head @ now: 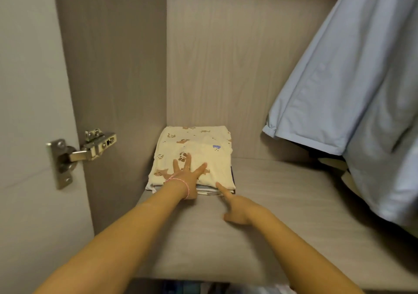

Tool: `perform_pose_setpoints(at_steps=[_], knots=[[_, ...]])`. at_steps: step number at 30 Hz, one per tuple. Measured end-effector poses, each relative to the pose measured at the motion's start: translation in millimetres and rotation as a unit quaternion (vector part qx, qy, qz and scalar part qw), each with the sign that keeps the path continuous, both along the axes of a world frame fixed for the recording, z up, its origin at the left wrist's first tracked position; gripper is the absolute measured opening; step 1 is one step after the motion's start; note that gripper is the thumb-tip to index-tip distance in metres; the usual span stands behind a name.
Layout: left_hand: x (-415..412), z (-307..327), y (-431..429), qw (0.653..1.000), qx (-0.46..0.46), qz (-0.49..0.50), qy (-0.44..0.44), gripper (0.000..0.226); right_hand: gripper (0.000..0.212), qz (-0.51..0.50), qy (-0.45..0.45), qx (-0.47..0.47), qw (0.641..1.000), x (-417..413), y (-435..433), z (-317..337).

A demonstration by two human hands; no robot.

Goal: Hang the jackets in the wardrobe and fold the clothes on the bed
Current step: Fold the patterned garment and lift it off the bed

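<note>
One folded stack point(199, 140) shelved in the wardrobe point(214, 56), directly under the flat, spread left grip point(188, 176); right grip point(237, 207) empty too, one finger touching its near edge. Blue jacket point(339, 79) hung, off right of both. Bed unseen, remainder unclear.

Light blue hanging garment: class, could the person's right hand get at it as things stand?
Probably yes: the right hand holds nothing, and only bare shelf lies between it and the light blue hanging garment.
</note>
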State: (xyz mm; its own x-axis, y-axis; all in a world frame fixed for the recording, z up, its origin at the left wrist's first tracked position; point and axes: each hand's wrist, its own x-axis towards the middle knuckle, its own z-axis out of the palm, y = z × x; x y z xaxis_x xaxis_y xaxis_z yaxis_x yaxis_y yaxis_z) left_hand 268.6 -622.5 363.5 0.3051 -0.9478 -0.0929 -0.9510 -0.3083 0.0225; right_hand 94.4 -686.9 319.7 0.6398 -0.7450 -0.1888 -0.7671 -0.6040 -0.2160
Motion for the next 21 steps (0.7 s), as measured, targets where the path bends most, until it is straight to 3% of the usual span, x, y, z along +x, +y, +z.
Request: perform_pose_setpoints(at_steps=[3,5,9,11,13,15,18,19,21], knots=[[-43.6,27.7,23.8,0.989,0.132,-0.011,-0.063,0.078,0.084,0.042,0.024,0.011,0.999,-71.0,24.0,9.9],[-86.0,48.9,40.3,0.973,0.185,-0.089,-0.103,0.063,0.087,0.009,0.01,0.02,1.0,-119.8,50.3,23.5],[-197.0,73.6,72.6,0.941,0.139,-0.301,0.066,0.052,0.077,-0.073,-0.091,-0.024,0.993,-221.2,121.7,58.2],[-259.9,78.3,88.5,0.897,0.09,-0.409,0.145,0.044,0.069,-0.111,-0.116,-0.109,0.981,-280.1,164.2,73.2],[-310.5,79.9,103.0,0.854,0.062,-0.489,0.168,0.038,0.062,-0.142,-0.117,-0.222,0.958,-333.0,200.1,80.6],[-371.3,80.1,121.2,0.812,0.047,-0.551,0.187,0.033,0.059,-0.212,-0.07,-0.37,0.902,-402.4,241.7,89.4],[-430.1,75.8,144.2,0.76,0.015,-0.608,0.23,0.028,0.062,-0.32,-0.037,-0.534,0.782,-479.5,290.7,107.7],[-449.1,74.2,151.3,0.742,0.006,-0.627,0.235,0.026,0.066,-0.361,-0.03,-0.568,0.739,-503.4,307.3,114.3],[-471.9,68.9,157.4,0.721,-0.011,-0.649,0.242,0.025,0.078,-0.437,-0.057,-0.578,0.687,-532.1,325.0,124.7]])
